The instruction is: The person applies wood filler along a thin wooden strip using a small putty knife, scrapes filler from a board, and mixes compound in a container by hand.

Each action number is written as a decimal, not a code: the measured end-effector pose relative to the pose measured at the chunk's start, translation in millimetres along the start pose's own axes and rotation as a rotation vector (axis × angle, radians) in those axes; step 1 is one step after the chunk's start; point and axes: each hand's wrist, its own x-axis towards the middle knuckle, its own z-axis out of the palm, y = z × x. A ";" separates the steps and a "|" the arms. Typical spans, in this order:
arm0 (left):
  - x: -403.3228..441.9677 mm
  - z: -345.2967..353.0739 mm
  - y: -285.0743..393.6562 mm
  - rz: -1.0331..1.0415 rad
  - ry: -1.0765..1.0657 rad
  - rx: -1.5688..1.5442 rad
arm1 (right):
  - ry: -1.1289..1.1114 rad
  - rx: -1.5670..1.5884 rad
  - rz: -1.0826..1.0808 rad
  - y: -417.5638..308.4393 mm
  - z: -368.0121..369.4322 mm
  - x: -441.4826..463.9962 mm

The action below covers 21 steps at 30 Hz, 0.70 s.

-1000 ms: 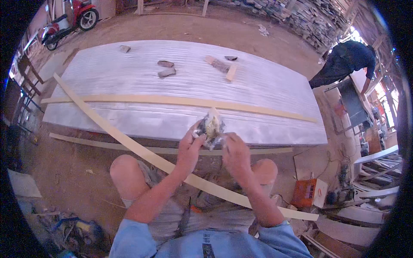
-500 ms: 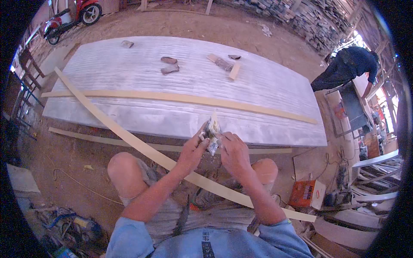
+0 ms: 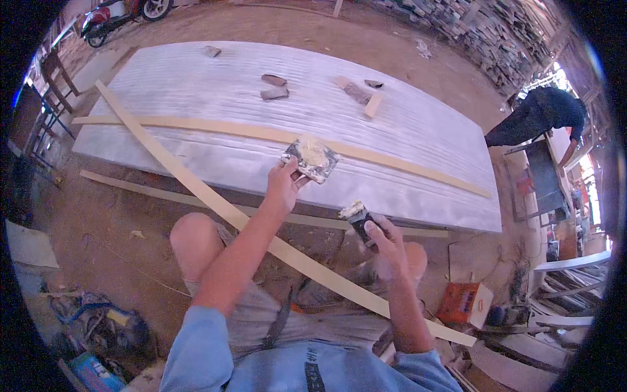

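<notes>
motorbike (image 3: 116, 21) cut off above, shirt lettering (image 3: 314, 374) illegible

soft daylight | glare at right-hand wall gaps (image 3: 556, 69) | fisheye bowing | black corners | grainy dark edges

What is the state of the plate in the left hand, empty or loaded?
Loaded: the plate in the left hand carries pale paste across its middle, with dark, smeared surface showing around it.

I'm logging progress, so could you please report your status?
Left hand holding plate of paste; right hand gripping scraper, also loaded; possible snag: strip beneath forearms.
</notes>
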 end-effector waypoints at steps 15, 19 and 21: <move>-181.2 -36.5 18.2 0.409 0.641 0.380 | -0.014 -0.789 -0.138 74.1 -42.9 -23.5; -179.9 -42.0 -26.3 0.198 0.551 -0.008 | -0.141 -0.763 -0.110 86.4 -25.7 -21.6; -173.4 -54.3 -33.7 0.130 0.513 -0.143 | -0.153 -0.764 -0.140 71.5 -18.6 -24.6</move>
